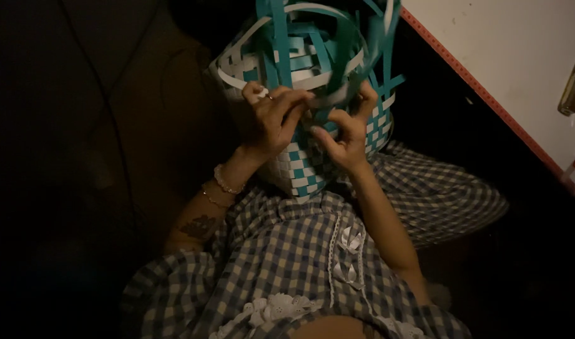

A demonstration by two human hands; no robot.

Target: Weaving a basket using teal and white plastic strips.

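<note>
seated, lap | left hand (276, 119) and right hand (347, 129) pinching teal strips at rim of half-woven basket (303, 172) | best kept taut, tucked flat under white strip (328, 97) | dim light

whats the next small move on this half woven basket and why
Probably tuck the white strip pinched between the left hand and right hand under the next teal upright: the basket is checkered below, but loose strips stand unwoven at its rim.

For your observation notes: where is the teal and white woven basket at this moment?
In the head view the woven basket sits top centre, on the person's checked-dress lap, gripped between the left hand and right hand, left of the white board.
</note>
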